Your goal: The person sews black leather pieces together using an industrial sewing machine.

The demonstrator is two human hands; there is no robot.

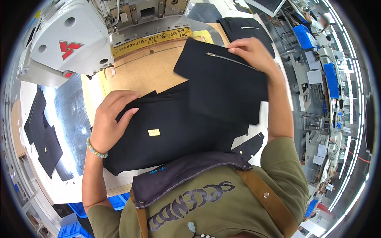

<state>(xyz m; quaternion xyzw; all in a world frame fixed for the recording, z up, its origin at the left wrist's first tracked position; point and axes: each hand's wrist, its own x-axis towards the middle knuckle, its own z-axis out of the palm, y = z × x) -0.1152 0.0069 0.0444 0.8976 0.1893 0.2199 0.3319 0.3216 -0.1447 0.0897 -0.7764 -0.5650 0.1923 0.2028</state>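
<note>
My right hand is closed on a black fabric piece at its upper edge, beside a thin silver strip, apparently a zipper. That piece is raised over the right part of a black fabric stack, which bears a small yellow label. My left hand rests on the stack’s left part, thumb and fingers apart and curved over the fabric. Behind the stack lies a tan board under the white sewing machine at upper left.
More black pieces lie at the left, top right and lower right of the work table. Blue bins stand below the front edge. At far right are other workstations and a person.
</note>
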